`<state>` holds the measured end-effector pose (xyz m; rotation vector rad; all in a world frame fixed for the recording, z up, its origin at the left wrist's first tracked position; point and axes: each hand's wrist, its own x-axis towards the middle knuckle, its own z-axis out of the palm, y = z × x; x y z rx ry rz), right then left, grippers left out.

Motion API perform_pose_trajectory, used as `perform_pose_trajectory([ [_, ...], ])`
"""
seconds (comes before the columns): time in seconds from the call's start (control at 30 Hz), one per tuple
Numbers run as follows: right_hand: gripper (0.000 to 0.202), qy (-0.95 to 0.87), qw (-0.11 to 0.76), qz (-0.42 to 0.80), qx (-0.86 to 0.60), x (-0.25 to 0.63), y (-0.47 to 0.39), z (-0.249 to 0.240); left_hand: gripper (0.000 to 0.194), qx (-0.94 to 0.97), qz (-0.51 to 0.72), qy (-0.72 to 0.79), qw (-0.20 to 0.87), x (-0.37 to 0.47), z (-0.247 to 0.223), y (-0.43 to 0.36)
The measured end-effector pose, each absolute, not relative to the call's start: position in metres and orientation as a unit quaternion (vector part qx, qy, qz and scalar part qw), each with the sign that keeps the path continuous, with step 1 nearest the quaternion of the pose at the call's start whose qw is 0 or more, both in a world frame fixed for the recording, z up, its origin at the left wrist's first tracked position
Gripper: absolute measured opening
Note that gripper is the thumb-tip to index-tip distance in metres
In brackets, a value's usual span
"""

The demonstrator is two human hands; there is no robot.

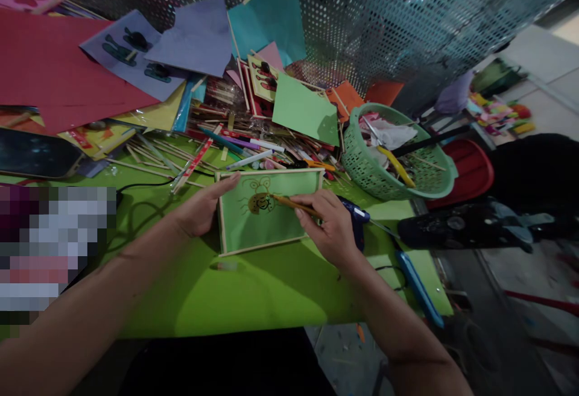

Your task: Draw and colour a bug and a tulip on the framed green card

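My left hand (pixel 203 208) grips the left edge of a green card (pixel 235 227) framed with thin wooden sticks, thumb on top. On the card is a drawn cartoon bug (pixel 259 203) with big eyes, thin legs and a partly brown-coloured body. In my right hand (pixel 329 227) a brown marker pen (pixel 298 205) is pinched, its tip at the bug's right side. A small pale pen cap (pixel 226 266) lies on the green table (pixel 190 305) below the card. Beside my right hand sits a dark blue tool (pixel 356 212), partly hidden.
A green plastic basket (pixel 362 173) of odds and ends stands at the right, near a blue-handled tool (pixel 418 287). Behind the card lie loose wooden sticks (pixel 154 158), pens (pixel 248 160) and coloured paper (pixel 190 40). A phone (pixel 36 152) rests at the left.
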<state>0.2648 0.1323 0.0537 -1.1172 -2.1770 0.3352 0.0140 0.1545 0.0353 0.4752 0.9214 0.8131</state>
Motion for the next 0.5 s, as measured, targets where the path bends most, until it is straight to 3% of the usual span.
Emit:
perform_pose_trajectory([
  [0.5,0.018,-0.837,0.324,0.129,-0.421,0.2638,0.1327,0.0544,0.046,0.193,0.373,0.407,0.811,0.0132,0.031,0.1552],
])
